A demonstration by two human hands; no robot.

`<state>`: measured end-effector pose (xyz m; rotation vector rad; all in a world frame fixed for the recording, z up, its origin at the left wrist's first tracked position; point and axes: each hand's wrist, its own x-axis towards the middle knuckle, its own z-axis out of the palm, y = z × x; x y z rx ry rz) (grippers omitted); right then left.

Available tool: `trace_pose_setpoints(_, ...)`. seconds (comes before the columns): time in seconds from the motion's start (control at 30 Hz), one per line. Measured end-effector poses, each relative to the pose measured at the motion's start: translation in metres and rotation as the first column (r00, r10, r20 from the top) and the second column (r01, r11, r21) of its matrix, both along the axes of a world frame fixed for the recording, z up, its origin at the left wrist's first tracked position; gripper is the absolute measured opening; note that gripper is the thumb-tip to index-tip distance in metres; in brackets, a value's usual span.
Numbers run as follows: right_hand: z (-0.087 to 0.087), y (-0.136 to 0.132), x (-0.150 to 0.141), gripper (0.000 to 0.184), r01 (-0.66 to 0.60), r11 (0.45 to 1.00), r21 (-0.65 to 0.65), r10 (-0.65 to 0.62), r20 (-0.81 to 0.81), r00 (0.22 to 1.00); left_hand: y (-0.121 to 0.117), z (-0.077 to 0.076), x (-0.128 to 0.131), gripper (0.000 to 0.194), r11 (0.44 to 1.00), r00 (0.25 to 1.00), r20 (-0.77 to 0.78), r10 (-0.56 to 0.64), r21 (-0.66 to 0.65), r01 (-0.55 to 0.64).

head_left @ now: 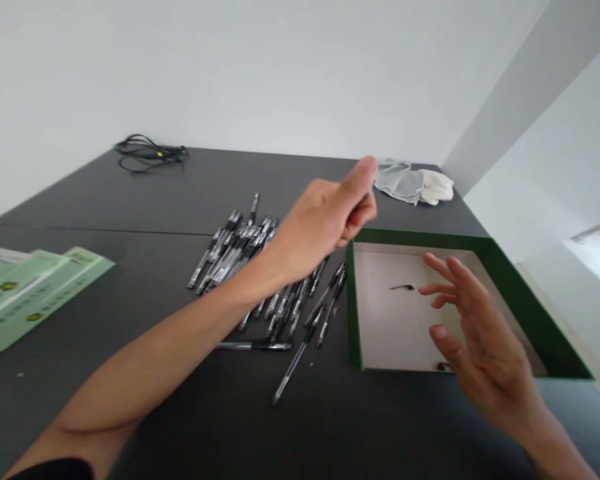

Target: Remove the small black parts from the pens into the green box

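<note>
Left forearm nearest, rising from 7 o'clock. Left hand clenched above the table – contents, if any, cannot be told; it is between the heaped pens and the green-walled box. Right hand at 4 o'clock: released, fingers spread over the box. Small dark piece on the box floor. Green packets at 9 o'clock, black cable at 10, white gloves at 1 – all on the table.

I've got open surface between green packs and pen pile | green box wall stands right of pens
</note>
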<state>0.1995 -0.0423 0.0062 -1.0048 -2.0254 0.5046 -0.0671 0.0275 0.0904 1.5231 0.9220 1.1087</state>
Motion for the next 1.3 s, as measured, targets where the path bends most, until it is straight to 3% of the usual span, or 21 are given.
trace_pose_setpoints(0.13, 0.000, 0.006, 0.006, 0.069, 0.106, 0.994, -0.013, -0.106, -0.077, 0.991, 0.022, 0.021, -0.035, 0.053, 0.938, 0.936, -0.069, 0.345, 0.060, -0.341)
trace_pose_setpoints(0.23, -0.003, 0.008, 0.009, 0.065, 0.135, 0.989, -0.055, -0.140, -0.098, 0.985, 0.026, 0.030, -0.047, 0.051, 0.892, 0.894, -0.040, 0.446, 0.105, -0.440)
trace_pose_setpoints(0.37, -0.006, 0.010, 0.012, 0.062, 0.139, 0.986, -0.089, -0.147, -0.097, 0.984, 0.032, 0.025, -0.044, 0.051, 0.934, 0.936, 0.157, 0.316, 0.124, -0.336)
trace_pose_setpoints(0.5, -0.004, 0.011, 0.014, 0.060, 0.193, 0.980, -0.047, -0.195, -0.060, 0.979, 0.050, -0.005, -0.031, 0.031, 0.995, 0.966, 0.236, 0.100, -0.018, -0.099)
trace_pose_setpoints(0.6, -0.002, 0.013, 0.015, 0.060, 0.224, 0.974, -0.023, -0.225, -0.034, 0.974, 0.063, -0.039, -0.023, 0.008, 0.987, 0.997, 0.075, -0.007, -0.159, 0.019)
trace_pose_setpoints(0.7, -0.001, 0.013, 0.016, 0.060, 0.225, 0.974, -0.009, -0.225, -0.013, 0.974, 0.068, -0.072, -0.016, 0.031, 0.982, 0.976, -0.201, -0.084, -0.184, 0.047)
trace_pose_setpoints(0.83, -0.003, 0.014, 0.017, 0.060, 0.224, 0.975, -0.004, -0.224, 0.003, 0.975, 0.067, -0.099, -0.012, 0.068, 0.998, 0.843, -0.535, -0.054, -0.057, 0.028)
trace_pose_setpoints(0.97, -0.005, 0.016, 0.019, 0.061, 0.224, 0.975, 0.007, -0.224, 0.010, 0.975, 0.064, -0.103, -0.019, 0.075, 0.997, 0.769, -0.639, 0.014, 0.071, 0.040)
trace_pose_setpoints(1.17, -0.004, 0.015, 0.019, 0.060, 0.227, 0.974, 0.012, -0.227, 0.017, 0.974, 0.056, -0.108, -0.024, 0.052, 0.973, 0.687, -0.727, 0.000, 0.157, 0.167)
trace_pose_setpoints(1.3, -0.004, 0.015, 0.020, 0.061, 0.225, 0.974, -0.001, -0.225, 0.017, 0.974, 0.044, -0.096, -0.032, 0.053, 0.954, 0.685, -0.724, 0.078, 0.254, 0.160)
